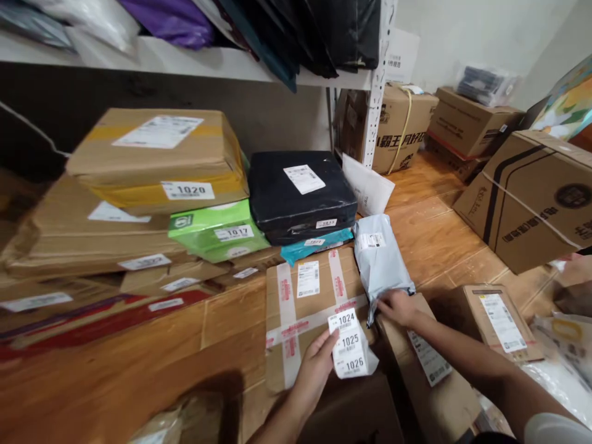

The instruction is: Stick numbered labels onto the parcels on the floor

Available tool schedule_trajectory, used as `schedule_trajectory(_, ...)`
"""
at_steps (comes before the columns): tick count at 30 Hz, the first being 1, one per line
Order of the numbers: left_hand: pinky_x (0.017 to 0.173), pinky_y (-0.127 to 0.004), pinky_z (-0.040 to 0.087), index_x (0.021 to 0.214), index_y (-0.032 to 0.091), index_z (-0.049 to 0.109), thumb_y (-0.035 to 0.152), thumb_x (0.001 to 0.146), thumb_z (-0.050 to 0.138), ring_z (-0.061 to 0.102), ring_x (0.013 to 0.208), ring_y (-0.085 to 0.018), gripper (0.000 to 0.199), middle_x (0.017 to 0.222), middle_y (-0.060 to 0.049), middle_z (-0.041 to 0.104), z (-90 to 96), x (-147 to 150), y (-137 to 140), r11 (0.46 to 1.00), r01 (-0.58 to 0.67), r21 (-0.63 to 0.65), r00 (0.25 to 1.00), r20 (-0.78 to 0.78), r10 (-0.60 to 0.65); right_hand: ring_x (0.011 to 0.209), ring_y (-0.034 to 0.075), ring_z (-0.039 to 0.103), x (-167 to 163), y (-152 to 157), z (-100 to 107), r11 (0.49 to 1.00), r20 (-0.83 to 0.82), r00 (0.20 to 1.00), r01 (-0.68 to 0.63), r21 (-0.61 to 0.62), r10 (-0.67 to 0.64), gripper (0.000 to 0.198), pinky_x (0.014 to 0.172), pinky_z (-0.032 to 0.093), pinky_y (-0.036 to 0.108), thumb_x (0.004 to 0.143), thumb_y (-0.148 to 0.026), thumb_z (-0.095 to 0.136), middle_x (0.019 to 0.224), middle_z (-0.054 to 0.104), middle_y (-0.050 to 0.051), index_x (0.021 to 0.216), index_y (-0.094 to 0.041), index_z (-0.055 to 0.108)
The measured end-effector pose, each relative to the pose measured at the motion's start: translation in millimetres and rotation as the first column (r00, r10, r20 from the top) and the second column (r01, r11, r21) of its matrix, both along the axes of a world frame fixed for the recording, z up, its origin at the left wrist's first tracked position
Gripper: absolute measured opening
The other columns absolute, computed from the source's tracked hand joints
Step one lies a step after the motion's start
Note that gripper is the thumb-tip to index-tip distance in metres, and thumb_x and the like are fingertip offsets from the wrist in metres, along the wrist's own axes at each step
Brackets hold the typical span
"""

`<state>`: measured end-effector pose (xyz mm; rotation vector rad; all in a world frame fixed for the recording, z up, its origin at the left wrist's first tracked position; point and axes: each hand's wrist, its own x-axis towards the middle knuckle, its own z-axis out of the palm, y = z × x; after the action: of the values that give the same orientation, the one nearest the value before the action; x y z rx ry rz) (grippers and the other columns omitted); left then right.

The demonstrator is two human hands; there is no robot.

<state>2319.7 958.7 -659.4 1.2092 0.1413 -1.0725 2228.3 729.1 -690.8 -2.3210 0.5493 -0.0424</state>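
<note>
My left hand (pixel 314 357) pinches a strip of printed number labels (pixel 350 350) reading 1024, 1025 and 1026. Behind the strip lies a flat cardboard box (pixel 272 308) with red-printed tape and a shipping label. My right hand (pixel 398 306) is closed on the near end of a grey plastic mailer bag (pixel 382 262), which carries a white label at its far end. Its fingertips are partly hidden. Under my right forearm is a long cardboard box (pixel 456 401) with a shipping label.
Labelled parcels line the left: a brown box (pixel 161 169) marked 1020, a green box (pixel 213 237) marked 1017, a black-wrapped parcel (pixel 300 200) and a teal packet (pixel 317 245). A white shelf (pixel 194 61) overhangs them. Large cartons (pixel 522 197) stand at right on the wooden floor (pixel 425 222).
</note>
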Motion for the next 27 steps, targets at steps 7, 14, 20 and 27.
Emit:
schedule_trajectory(7, 0.083, -0.040, 0.056, 0.106, 0.009, 0.070, 0.056, 0.056, 0.086, 0.072, 0.098, -0.034, 0.071, 0.097, -0.016, 0.078, 13.2, -7.2, -17.3, 0.995, 0.062, -0.078, 0.998, 0.026, -0.060, 0.079, 0.020, 0.069, 20.2, 30.3, 21.0, 0.882, 0.259, 0.966, -0.108, 0.458, -0.016, 0.056, 0.074, 0.055, 0.034, 0.082, -0.071, 0.058, 0.091, 0.077, 0.006, 0.098, -0.020, 0.076)
schedule_trajectory(14, 0.085, -0.040, 0.055, 0.104, 0.010, 0.070, 0.055, 0.054, 0.087, 0.072, 0.093, -0.032, 0.070, 0.095, -0.015, 0.078, 15.8, -9.1, -28.5, 0.995, 0.054, -0.082, 0.999, 0.011, -0.053, 0.068, 0.016, 0.063, 17.5, 29.2, 27.4, 0.782, 0.286, 0.951, -0.088, 0.617, -0.119, 0.049, 0.067, 0.053, 0.031, 0.076, -0.066, 0.070, 0.078, 0.074, 0.003, 0.090, -0.019, 0.076)
schedule_trajectory(20, 0.079, -0.039, 0.055, 0.110, 0.010, 0.070, 0.056, 0.060, 0.084, 0.072, 0.089, -0.031, 0.069, 0.094, -0.015, 0.077, 11.4, -10.6, -33.3, 0.994, 0.086, -0.075, 0.996, 0.031, -0.084, 0.070, 0.016, 0.063, 11.7, 28.9, 26.7, 0.775, 0.285, 0.948, -0.073, 0.628, -0.142, 0.044, 0.068, 0.052, 0.030, 0.078, -0.062, 0.070, 0.078, 0.072, 0.002, 0.089, -0.019, 0.075)
schedule_trajectory(27, 0.059, -0.029, 0.051, 0.090, 0.012, 0.073, 0.061, 0.055, 0.084, 0.068, 0.063, -0.022, 0.061, 0.072, -0.008, 0.076, -11.0, -8.6, -27.2, 0.991, 0.095, 0.094, 0.986, 0.129, -0.107, 0.071, 0.016, 0.064, 10.2, 9.1, 27.2, 0.882, 0.183, 0.965, 0.082, 0.465, -0.186, 0.052, 0.068, 0.054, 0.030, 0.081, -0.050, 0.068, 0.084, 0.071, 0.003, 0.122, -0.019, 0.063)
